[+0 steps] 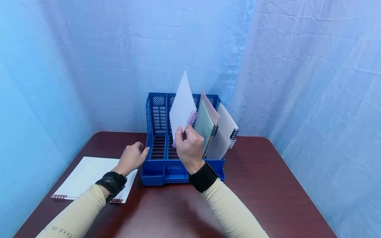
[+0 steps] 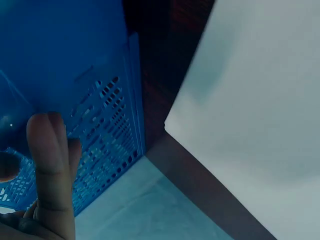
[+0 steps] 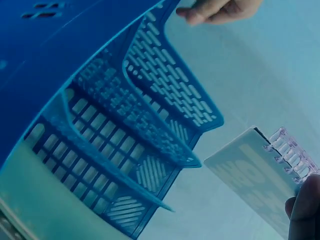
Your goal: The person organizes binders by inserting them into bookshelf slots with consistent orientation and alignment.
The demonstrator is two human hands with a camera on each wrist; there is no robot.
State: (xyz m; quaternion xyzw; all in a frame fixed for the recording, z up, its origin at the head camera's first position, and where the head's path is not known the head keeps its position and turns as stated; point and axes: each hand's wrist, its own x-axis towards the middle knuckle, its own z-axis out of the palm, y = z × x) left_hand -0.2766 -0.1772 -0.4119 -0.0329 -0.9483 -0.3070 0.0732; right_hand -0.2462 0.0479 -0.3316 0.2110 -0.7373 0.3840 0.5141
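Note:
My right hand point(image 1: 190, 145) grips a white notebook point(image 1: 182, 109) by its edge with purple spiral rings point(image 3: 292, 152), holding it raised above the blue file rack point(image 1: 181, 172). In the right wrist view, the notebook's printed face shows. My left hand point(image 1: 134, 157) is beside the rack's left wall, its fingers point(image 2: 47, 150) loosely extended; whether they touch the wall I cannot tell. A green notebook point(image 1: 203, 124) and a pink one point(image 1: 209, 105) lean together in the rack. White notebooks point(image 1: 221, 135) with black and purple rings tilt in the rightmost compartment.
Another white notebook point(image 1: 84, 173) with reddish-brown rings lies flat on the dark red table point(image 1: 262, 195), left of the rack and partly under my left forearm. Pale blue curtains point(image 1: 119, 59) surround the table at the back and sides.

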